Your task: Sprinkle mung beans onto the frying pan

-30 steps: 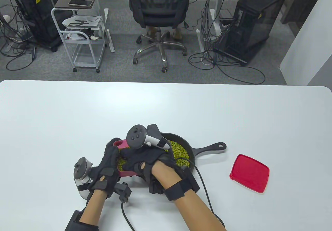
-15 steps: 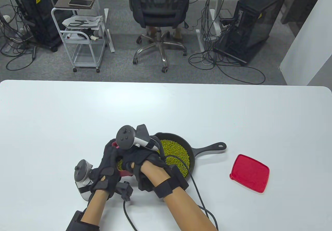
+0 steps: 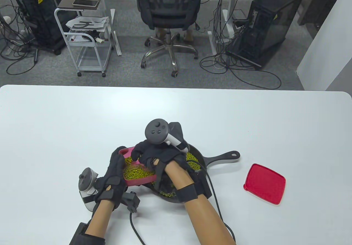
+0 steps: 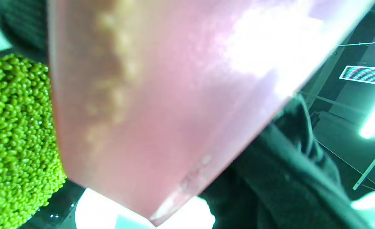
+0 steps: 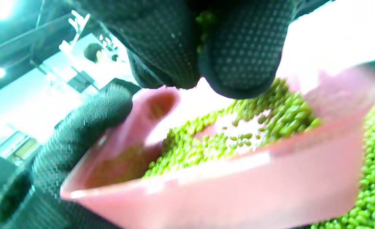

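Note:
A black frying pan (image 3: pixel 203 161) holds a layer of green mung beans (image 3: pixel 191 157); its handle (image 3: pixel 224 156) points right. My left hand (image 3: pixel 117 170) grips a pink container (image 3: pixel 139 179) of mung beans (image 3: pixel 133 170) by its left side, held over the pan's left edge. My right hand (image 3: pixel 143 155) hovers over the container's far side. In the right wrist view its fingertips (image 5: pixel 244 57) pinch together just above the container (image 5: pixel 225 190), with a few beans (image 5: pixel 205 17) between them. The left wrist view shows the container's underside (image 4: pixel 174 95) and the pan's beans (image 4: pixel 15 143).
A red lid (image 3: pixel 264 183) lies on the white table (image 3: pixel 82 124) to the right of the pan. Glove cables (image 3: pixel 217 201) trail toward the table's near edge. An office chair (image 3: pixel 167 16) and a cart (image 3: pixel 88 36) stand beyond the far edge.
My right hand has lifted out of the container and moved up and to the right with its fingers pinched. More of the container's beans now show. My left hand has stayed put.

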Available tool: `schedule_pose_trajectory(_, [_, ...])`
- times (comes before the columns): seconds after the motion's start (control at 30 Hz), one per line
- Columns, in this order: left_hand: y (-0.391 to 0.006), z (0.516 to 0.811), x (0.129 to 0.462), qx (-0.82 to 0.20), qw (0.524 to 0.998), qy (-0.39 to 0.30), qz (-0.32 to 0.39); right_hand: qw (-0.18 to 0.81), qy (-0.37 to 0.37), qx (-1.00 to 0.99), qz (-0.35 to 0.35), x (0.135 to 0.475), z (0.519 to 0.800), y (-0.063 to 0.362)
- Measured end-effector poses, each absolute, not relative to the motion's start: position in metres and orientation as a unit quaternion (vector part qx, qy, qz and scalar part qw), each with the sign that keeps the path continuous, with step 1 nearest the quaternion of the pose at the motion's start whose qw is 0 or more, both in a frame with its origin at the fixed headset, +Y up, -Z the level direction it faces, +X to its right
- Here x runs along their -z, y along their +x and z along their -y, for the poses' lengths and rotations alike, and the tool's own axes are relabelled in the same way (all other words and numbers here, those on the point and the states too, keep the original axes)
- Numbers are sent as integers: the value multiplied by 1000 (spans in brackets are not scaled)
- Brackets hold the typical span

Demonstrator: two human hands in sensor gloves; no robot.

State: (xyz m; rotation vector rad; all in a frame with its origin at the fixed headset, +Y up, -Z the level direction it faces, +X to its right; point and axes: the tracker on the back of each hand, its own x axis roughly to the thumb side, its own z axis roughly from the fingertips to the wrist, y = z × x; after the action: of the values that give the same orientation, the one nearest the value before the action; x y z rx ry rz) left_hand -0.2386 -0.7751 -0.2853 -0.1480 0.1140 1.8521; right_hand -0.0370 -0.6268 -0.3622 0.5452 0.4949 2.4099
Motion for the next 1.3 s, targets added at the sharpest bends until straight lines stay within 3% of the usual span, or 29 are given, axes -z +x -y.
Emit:
schedule_pose_trajectory(0.17, [-246,777,287,-796,599,-60,-61,327,172,-913,-169,370,622,-4])
schedule_pose_trajectory(0.37, [-252,776,289,-803,589,-53,-69,294,128,-926,-201,372,649,32])
schedule_pose_trajectory(0.8, [-257,777,290,-803,589,-50,-77,170,106,-929,-311,363,701,49])
schedule_pose_trajectory(0.97, [-256,777,290,-803,589,-52,-78,141,86,-938,-303,364,703,60])
schedule_pose_trajectory(1.3, [-256,777,290,-804,588,-54,-78,211,92,-929,-291,371,694,62])
